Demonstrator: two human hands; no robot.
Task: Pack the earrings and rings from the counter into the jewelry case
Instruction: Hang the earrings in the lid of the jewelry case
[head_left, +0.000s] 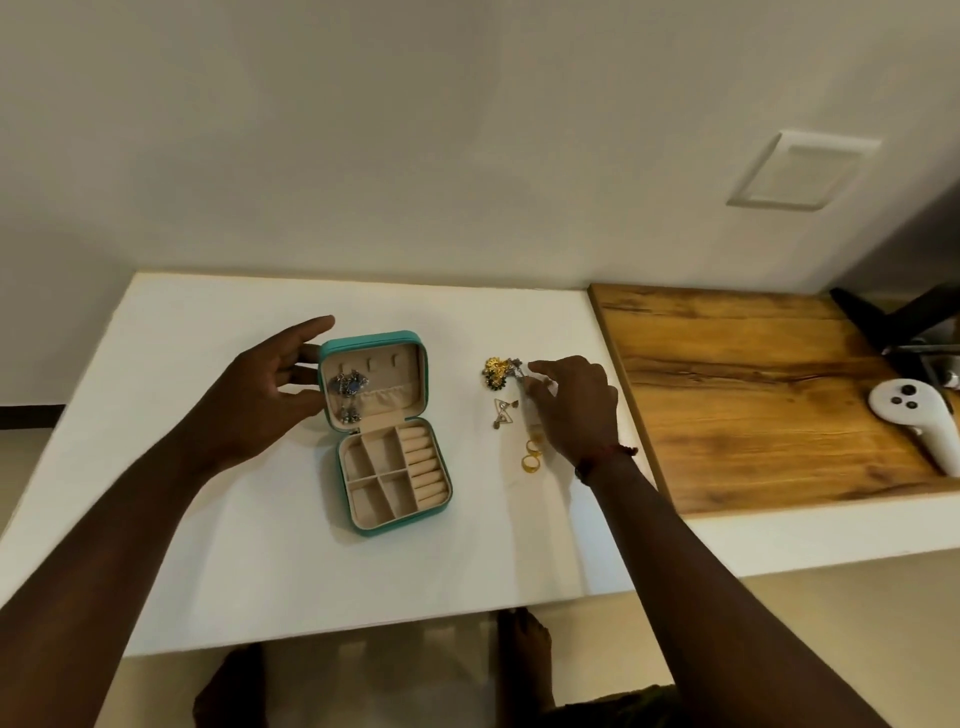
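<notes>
A teal jewelry case (441, 470) lies open on the white counter (208, 519), its lid standing up with silver-blue earrings (349, 391) hung inside. My left hand (265, 395) holds the lid's left edge with straight fingers. Right of the case lie a gold and green earring cluster (496, 371), a silver triangular earring pair (504, 413) and two gold rings (532, 457). My right hand (571, 405) pinches a small silver earring (519, 378) beside the gold cluster.
A wooden board (753, 395) covers the counter to the right, with a white controller (919, 421) and a dark stand (893, 322) on it. The wall is just behind. The counter's front edge is close to my body.
</notes>
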